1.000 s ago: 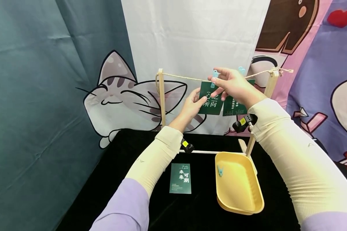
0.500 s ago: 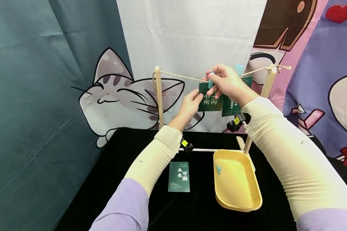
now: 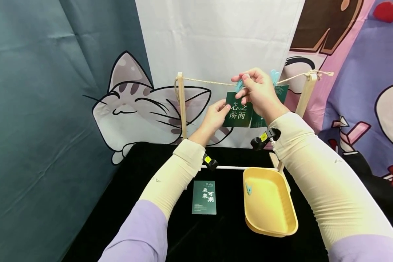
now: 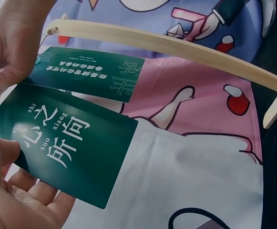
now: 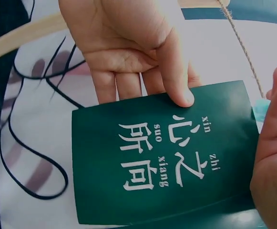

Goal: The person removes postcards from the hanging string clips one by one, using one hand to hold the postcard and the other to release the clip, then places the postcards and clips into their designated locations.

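My left hand (image 3: 215, 117) pinches a green card (image 3: 238, 118) with white characters by its left edge, thumb in front and fingers behind. My right hand (image 3: 261, 89) pinches a light blue clothespin (image 3: 238, 86) between thumb and fingers. That clothespin is at the rope (image 3: 209, 82), just above the card's top edge. In the right wrist view, a bit of the clothespin (image 5: 261, 109) shows beside the rope, partly covered by fingers. A second green card (image 3: 282, 93) hangs on the rope from another blue clothespin (image 3: 275, 77), partly hidden behind my right hand.
Wooden posts, left (image 3: 182, 109) and right (image 3: 305, 95), carry the rope. A yellow tray (image 3: 272, 207) stands below right on the black cloth, with a teal clothespin (image 3: 249, 189) inside. Another green card (image 3: 204, 197) lies flat left of it. Printed curtains hang behind.
The clothespin overlapped the card's upper part; now my right hand has raised it to the rope, above the card's edge. My left hand keeps its pinch on the card.
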Action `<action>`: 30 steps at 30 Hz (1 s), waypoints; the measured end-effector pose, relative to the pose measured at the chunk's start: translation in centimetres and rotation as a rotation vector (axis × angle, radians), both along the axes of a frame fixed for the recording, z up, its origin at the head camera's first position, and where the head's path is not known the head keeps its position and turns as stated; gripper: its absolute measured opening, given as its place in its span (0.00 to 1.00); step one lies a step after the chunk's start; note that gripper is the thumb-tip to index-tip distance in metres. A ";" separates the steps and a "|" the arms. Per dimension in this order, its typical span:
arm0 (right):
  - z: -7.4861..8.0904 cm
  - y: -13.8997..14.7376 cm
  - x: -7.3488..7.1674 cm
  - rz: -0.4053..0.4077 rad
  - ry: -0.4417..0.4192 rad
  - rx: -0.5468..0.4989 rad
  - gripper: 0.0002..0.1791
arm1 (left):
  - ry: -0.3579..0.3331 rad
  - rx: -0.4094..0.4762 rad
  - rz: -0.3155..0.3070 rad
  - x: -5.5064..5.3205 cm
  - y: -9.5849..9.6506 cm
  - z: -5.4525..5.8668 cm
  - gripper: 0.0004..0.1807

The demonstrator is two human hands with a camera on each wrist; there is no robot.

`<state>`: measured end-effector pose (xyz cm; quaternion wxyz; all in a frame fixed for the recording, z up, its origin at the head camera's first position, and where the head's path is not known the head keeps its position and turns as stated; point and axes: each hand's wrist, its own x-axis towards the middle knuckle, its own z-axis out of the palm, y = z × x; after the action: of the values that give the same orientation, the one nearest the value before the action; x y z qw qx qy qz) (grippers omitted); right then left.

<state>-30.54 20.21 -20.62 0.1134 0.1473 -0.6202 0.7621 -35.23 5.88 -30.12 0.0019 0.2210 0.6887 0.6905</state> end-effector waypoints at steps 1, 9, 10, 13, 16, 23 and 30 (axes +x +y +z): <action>-0.1 0.0 -0.1 0.008 0.008 -0.041 0.06 | -0.003 -0.001 -0.003 0.1 -0.1 0.1 0.14; -0.9 -0.2 -0.6 0.144 0.127 -0.311 0.06 | -0.055 -0.003 -0.025 0.3 -0.7 0.2 0.14; -0.9 -0.2 -0.6 0.159 0.136 -0.323 0.06 | -0.065 0.000 -0.030 0.3 -0.7 0.2 0.14; -0.9 -0.2 -0.5 0.199 0.122 -0.339 0.08 | -0.073 0.003 -0.040 0.3 -1.0 0.2 0.15; -0.9 -0.1 -0.1 0.257 0.058 -0.339 0.12 | -0.066 0.004 -0.038 0.3 -1.4 -0.1 0.15; -1.7 -0.2 0.7 0.303 -0.020 -0.248 0.22 | -0.046 -0.068 -0.006 0.4 -2.0 -1.5 0.14; -3.1 -0.1 1.7 0.311 -0.020 -0.175 0.24 | -0.116 -0.075 -0.013 0.7 -3.1 -3.3 0.13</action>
<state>-28.88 20.08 -23.75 0.0004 0.2235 -0.5225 0.8228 -34.52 2.74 -33.43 0.0544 0.1851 0.7113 0.6759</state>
